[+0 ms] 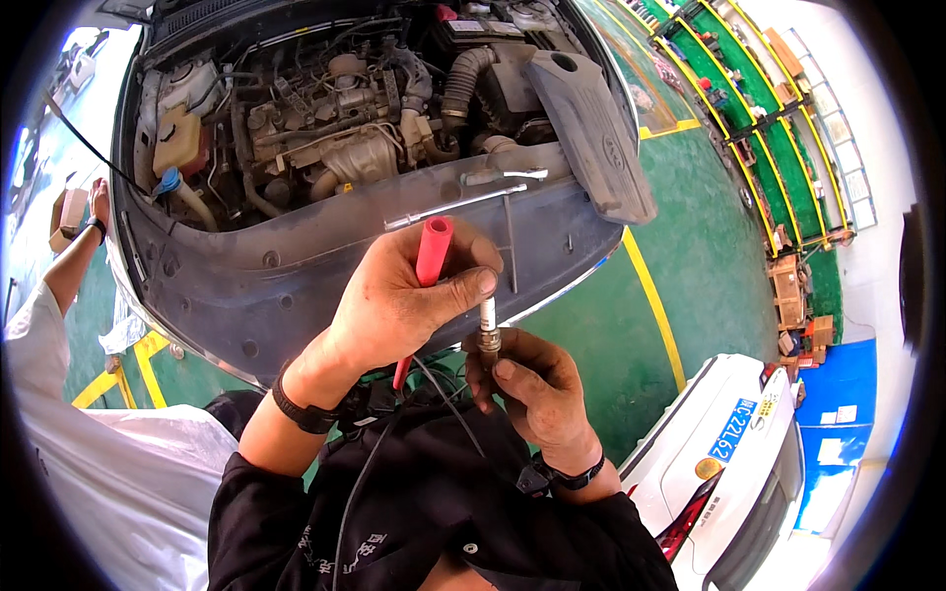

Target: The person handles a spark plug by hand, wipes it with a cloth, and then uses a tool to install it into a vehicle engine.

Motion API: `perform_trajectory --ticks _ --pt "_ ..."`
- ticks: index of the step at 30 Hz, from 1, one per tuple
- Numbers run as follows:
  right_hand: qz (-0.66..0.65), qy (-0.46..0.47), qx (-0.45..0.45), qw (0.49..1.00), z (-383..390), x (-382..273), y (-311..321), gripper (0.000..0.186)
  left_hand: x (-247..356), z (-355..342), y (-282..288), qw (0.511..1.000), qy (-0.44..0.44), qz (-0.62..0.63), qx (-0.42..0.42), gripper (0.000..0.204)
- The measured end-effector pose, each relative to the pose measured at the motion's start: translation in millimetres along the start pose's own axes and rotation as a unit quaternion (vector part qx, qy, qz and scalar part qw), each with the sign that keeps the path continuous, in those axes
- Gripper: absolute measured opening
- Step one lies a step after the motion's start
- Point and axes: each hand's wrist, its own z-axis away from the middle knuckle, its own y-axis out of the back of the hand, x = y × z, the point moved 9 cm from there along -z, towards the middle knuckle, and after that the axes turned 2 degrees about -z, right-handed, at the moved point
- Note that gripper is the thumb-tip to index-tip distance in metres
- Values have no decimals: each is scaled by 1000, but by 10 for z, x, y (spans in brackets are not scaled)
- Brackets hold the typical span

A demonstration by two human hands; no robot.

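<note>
In front of my chest, my right hand (537,389) is closed, with thumb and fingers around the metal lower part of a spark plug (488,320). The plug stands roughly upright, its white ceramic section uppermost. My left hand (399,291) is closed around a red rubber tube (434,251), whose hollow end points up out of the fist. The left thumb tip is at the plug's top end. Below the left hand, the tube's thin red lower end (402,372) shows; its middle is hidden by the palm.
Ahead is an engine bay (325,128). A ratchet with a long extension (453,205) and a thin dark rod (510,241) lie on its front panel, beside a detached engine cover (596,133). Another person's hand (99,202) is at left. A white car (729,473) stands lower right.
</note>
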Motion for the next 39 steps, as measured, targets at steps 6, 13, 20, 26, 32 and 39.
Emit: perform_trajectory --ticks 6,13,20,26,32,39 --pt "-75 -33 -28 996 12 33 -19 40 0 -8 43 1000 0 -20 21 7" --pt "-46 -15 -22 999 16 4 -27 41 -62 -14 89 1000 -9 -8 28 11" --pt "-34 -3 -4 999 0 4 -11 38 -45 -8 104 999 -12 -11 27 8" --pt "-7 32 57 998 -18 -19 32 37 -35 -2 87 998 -52 21 12 13" --pt "48 58 94 993 -1 -94 77 35 -64 32 82 997 -14 70 3 17" --pt "-47 75 67 994 -18 -158 65 35 -293 193 -197 982 35 157 -100 26"
